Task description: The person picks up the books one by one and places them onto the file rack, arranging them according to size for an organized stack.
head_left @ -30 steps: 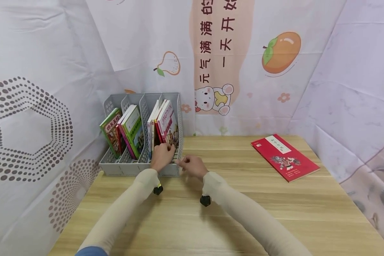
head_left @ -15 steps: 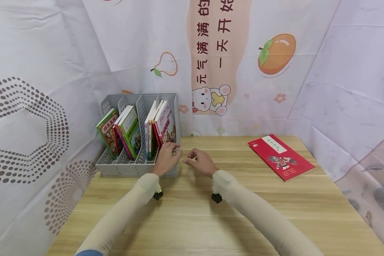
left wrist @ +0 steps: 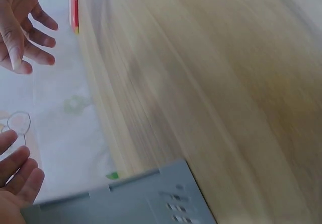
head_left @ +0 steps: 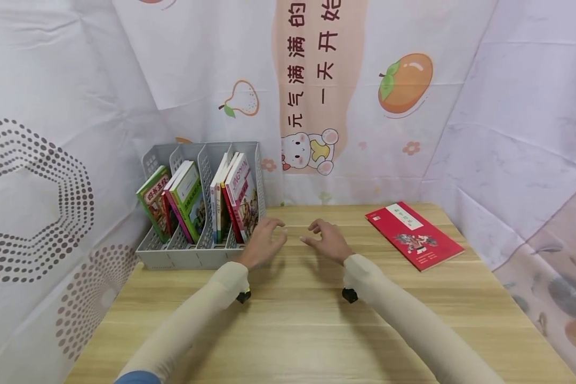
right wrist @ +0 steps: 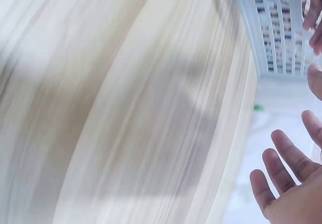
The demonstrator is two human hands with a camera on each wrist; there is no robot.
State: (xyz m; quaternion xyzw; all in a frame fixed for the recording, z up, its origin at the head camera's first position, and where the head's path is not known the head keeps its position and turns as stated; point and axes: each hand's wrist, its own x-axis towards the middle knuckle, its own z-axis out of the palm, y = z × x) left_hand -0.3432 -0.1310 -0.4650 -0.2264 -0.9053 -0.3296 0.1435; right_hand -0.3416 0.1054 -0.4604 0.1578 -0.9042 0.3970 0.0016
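Note:
My left hand (head_left: 264,242) is over the table just beside the right front corner of a grey book rack (head_left: 187,260), fingers loosely bent and holding nothing. Facing it across a gap, my right hand (head_left: 330,241) hangs with relaxed, spread fingers, also holding nothing. Several books lean in the rack: a green-edged one (head_left: 156,200) at the left, a green book (head_left: 190,200) in the middle, and a white-and-pink book (head_left: 242,194) at the right. In the right wrist view, the rack's slotted side (right wrist: 276,27) shows past my fingers (right wrist: 282,158).
A red booklet (head_left: 413,234) lies flat on the wooden table (head_left: 293,330) to the right of my hands. Printed cloth (head_left: 187,69) hangs behind the table and along both sides. The rack stands at the back left, close to the cloth.
My left hand has come out of the rack's right compartment and moved right. My right hand has left the rack's front corner and moved right, widening the gap between the hands.

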